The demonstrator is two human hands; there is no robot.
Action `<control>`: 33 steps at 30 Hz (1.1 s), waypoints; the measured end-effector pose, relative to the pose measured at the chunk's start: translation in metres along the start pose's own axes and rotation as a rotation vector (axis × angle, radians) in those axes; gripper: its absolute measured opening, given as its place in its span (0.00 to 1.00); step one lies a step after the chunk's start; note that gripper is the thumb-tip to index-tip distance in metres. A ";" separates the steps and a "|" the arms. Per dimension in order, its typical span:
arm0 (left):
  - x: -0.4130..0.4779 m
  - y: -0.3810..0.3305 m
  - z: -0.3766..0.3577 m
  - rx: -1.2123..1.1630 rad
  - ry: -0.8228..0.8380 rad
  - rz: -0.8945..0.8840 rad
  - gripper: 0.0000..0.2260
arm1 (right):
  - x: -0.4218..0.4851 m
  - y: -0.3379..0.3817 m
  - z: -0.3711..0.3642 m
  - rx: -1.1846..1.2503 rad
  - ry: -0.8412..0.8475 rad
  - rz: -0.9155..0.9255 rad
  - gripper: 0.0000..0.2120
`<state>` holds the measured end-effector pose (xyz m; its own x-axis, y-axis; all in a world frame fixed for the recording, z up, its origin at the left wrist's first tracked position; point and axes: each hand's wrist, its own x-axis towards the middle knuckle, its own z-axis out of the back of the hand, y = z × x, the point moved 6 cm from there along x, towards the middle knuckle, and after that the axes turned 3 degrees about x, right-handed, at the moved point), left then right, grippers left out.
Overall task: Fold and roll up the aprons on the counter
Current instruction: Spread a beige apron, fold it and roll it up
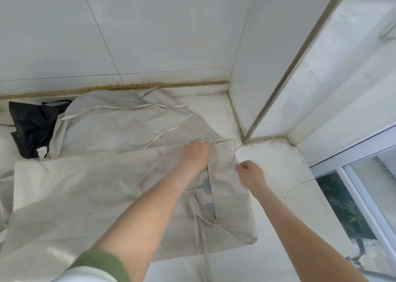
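text: none legible | checked: apron (85, 191), counter (272, 174), wall tiles (150, 35)

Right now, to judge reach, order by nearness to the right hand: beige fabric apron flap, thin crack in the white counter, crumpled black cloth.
1. Beige fabric apron flap, pinched by the right hand.
2. Thin crack, in the counter to its right.
3. Crumpled black cloth, far left by the wall.

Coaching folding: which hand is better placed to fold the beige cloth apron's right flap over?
Probably the right hand: it pinches the beige cloth apron at its right edge; left hand rests at the top.
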<state>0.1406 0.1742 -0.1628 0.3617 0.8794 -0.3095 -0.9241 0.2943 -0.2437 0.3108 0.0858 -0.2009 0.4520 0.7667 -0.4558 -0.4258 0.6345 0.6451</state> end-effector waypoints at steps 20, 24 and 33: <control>0.083 -0.047 -0.012 -0.377 0.040 0.038 0.11 | 0.023 -0.011 0.008 0.077 -0.078 0.103 0.08; 0.064 -0.053 -0.015 -0.302 -0.264 -0.043 0.13 | 0.023 -0.012 0.017 -0.013 -0.157 0.229 0.03; -0.009 -0.054 -0.091 0.173 0.043 -0.497 0.31 | -0.009 -0.026 -0.006 -0.620 -0.144 0.626 0.23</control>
<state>0.1980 0.1166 -0.2303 0.7630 0.6029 -0.2332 -0.6451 0.7327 -0.2167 0.3133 0.0630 -0.2168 0.0702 0.9973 -0.0228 -0.9563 0.0738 0.2828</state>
